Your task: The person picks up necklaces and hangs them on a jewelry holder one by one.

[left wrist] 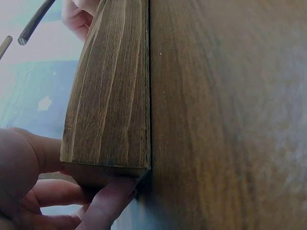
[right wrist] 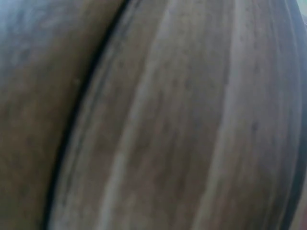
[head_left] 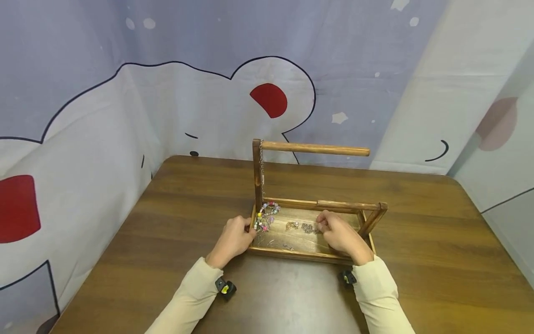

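On the table stands a wooden jewelry stand with a shallow tray (head_left: 288, 253) and two horizontal bars. My left hand (head_left: 236, 235) grips the tray's left end, thumb at the rim and fingers against the end wall, as the left wrist view shows closely. My right hand (head_left: 340, 233) is inside the tray, its fingertips at a silver chain (head_left: 308, 228); whether they pinch it is too small to tell. Left of that chain lies a small gold-toned piece (head_left: 290, 226). Colorful beaded bracelets (head_left: 269, 211) lie at the tray's left end, and thin silver jewelry (head_left: 288, 247) near its front wall.
The upper bar (head_left: 317, 148) reaches right from a tall left post (head_left: 257, 176), where a thin chain (head_left: 262, 171) hangs. A lower bar (head_left: 346, 204) joins a short right post (head_left: 373, 219). Brown wooden table (head_left: 175, 199) surrounds the stand; a printed curtain (head_left: 200, 102) hangs behind.
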Demonstrator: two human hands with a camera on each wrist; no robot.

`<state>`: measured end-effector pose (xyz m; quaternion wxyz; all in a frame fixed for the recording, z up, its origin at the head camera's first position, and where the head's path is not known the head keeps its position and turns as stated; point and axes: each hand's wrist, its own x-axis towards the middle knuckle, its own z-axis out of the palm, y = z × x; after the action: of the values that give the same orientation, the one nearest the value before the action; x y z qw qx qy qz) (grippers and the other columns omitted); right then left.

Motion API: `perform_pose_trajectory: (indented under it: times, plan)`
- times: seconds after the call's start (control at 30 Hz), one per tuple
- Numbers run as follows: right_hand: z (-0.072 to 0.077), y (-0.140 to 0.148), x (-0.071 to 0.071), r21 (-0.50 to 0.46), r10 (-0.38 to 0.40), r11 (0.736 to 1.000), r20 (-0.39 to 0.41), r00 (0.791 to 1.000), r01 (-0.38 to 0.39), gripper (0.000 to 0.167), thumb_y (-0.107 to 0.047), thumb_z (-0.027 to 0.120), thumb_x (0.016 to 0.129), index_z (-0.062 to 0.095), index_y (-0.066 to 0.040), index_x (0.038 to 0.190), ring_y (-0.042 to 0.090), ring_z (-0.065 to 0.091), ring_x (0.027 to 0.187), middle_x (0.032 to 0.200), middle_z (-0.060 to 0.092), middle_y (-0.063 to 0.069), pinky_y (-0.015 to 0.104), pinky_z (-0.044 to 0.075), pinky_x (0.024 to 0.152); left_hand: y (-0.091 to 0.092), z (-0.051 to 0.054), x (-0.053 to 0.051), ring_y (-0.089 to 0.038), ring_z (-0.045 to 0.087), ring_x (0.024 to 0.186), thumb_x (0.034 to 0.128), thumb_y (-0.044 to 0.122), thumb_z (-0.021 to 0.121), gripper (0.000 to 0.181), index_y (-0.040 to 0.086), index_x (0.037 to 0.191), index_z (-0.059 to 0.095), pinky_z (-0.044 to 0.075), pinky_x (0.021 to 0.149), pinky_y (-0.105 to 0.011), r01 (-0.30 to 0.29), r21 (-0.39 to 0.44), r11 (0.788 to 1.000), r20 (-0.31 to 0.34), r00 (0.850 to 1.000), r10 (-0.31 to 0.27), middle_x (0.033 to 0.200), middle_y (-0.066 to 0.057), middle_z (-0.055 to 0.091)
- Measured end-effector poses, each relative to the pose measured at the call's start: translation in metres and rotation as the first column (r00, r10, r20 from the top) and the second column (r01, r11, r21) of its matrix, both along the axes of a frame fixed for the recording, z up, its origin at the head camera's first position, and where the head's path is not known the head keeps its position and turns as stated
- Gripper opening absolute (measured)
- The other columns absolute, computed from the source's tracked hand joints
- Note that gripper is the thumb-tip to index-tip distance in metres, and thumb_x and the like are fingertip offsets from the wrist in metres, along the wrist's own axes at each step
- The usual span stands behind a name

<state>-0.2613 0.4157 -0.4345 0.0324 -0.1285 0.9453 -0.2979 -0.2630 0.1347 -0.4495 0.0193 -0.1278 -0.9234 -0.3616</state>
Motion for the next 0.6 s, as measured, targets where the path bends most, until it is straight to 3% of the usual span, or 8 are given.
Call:
perform_pose_trajectory:
  times: [0.13, 0.27, 0.6]
  plan:
    - [0.0018, 0.0012, 0.0018, 0.043, 0.002, 0.999, -0.011, 1.0, -0.001, 0.017, -0.003, 0.047, 0.089, 0.061, -0.004, 0.099, 0.018, 0.053, 0.079, 0.09, 0.058, 0.006, 0.038, 0.044, 0.073, 0.0006, 0.0, 0.001, -0.008, 0.039, 0.044, 0.0788, 0.005, 0.057, 0.011, 0.002, 0.078, 0.068, 0.033, 0.041, -0.023, 0.007, -0.006, 1.0, 0.017, 1.0, -0.007, 0.069, -0.009, 0.058]
    - [0.0021, 0.0037, 0.0027, 0.056, -0.006, 0.998, -0.021, 1.0, 0.007, 0.015, -0.004, 0.046, 0.09, 0.06, -0.007, 0.096, 0.018, 0.05, 0.077, 0.088, 0.054, 0.005, 0.037, 0.042, 0.071, 0.002, -0.0007, 0.0009, -0.008, 0.039, 0.045, 0.0783, 0.004, 0.057, 0.015, 0.008, 0.064, 0.059, 0.033, 0.041, -0.023, 0.016, -0.004, 1.0, 0.003, 1.0, -0.016, 0.056, 0.0, 0.046]
    - [0.0078, 0.0056, 0.002, 0.029, -0.016, 0.999, -0.025, 1.0, 0.017, 0.014, -0.001, 0.044, 0.089, 0.055, -0.008, 0.095, 0.019, 0.049, 0.081, 0.095, 0.051, 0.005, 0.035, 0.04, 0.072, 0.0003, 0.001, 0.0002, -0.009, 0.041, 0.044, 0.079, 0.004, 0.057, 0.012, 0.005, 0.07, 0.064, 0.034, 0.041, -0.023, 0.006, 0.013, 1.0, 0.026, 1.0, -0.006, 0.057, 0.0, 0.048]
